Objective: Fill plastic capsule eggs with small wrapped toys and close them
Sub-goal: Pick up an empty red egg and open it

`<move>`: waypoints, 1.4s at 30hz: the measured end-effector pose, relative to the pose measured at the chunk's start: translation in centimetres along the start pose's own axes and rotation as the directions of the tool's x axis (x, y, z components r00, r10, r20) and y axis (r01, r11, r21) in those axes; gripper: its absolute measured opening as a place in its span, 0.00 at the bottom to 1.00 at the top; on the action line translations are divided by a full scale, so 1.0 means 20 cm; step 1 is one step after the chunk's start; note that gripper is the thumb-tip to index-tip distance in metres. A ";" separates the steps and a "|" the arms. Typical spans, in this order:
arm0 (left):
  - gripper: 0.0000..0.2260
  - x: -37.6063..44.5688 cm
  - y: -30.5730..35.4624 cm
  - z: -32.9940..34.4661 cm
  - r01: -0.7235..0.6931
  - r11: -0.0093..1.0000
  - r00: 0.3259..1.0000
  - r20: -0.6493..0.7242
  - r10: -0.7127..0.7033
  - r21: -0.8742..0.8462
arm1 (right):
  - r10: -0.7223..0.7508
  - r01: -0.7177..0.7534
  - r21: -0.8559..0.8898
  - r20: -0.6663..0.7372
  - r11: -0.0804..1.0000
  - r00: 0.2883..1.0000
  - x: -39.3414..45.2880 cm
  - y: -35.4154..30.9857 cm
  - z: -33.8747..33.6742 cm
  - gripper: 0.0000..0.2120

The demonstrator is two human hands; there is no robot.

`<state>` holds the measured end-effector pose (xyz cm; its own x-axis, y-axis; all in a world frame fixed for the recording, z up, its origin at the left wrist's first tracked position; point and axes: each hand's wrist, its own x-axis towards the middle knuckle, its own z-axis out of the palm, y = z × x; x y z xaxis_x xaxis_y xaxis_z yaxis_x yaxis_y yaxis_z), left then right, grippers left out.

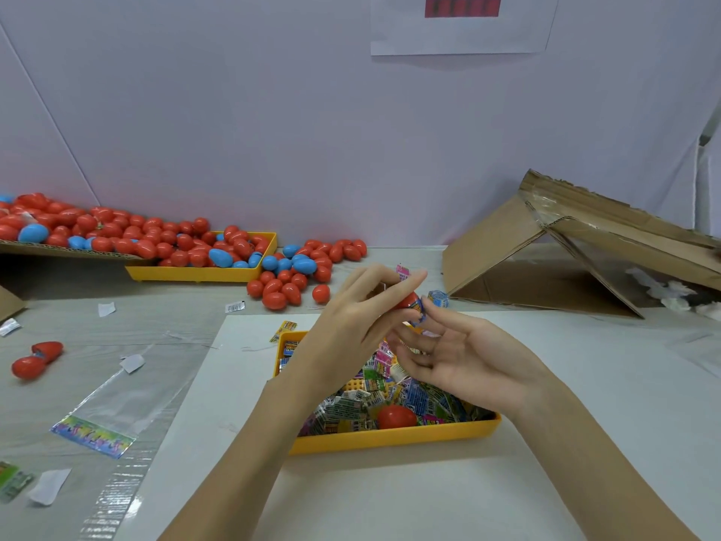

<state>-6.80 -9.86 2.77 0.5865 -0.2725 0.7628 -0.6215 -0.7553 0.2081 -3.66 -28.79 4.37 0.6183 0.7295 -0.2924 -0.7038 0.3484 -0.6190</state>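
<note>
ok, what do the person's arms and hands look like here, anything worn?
Nothing worn that shows: the left hand and right hand are bare, with no gloves, rings or watch visible. Both forearms are bare to the frame edge, no sleeves in view.

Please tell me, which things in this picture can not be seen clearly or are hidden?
- Head view: the red egg in the left hand is mostly covered by fingers; whether it is closed cannot be told.
- The wrapped toy at the right hand fingertips: print too small to read.
- The near tray: the hands hide its far part.
- The cardboard box: cut off by the right edge.
</note>
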 end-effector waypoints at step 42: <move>0.23 -0.23 -0.41 -0.08 0.757 0.595 0.580 0.142 -0.802 0.270 | -0.955 -0.149 -0.947 0.266 -0.284 0.129 0.17 -0.65 -0.13 0.14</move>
<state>-5.21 -1.51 -1.37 0.9123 0.3631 0.1891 0.2141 -0.8169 0.5356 8.53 -32.32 9.53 0.6590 -0.0825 0.7476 0.4390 -0.7649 -0.4714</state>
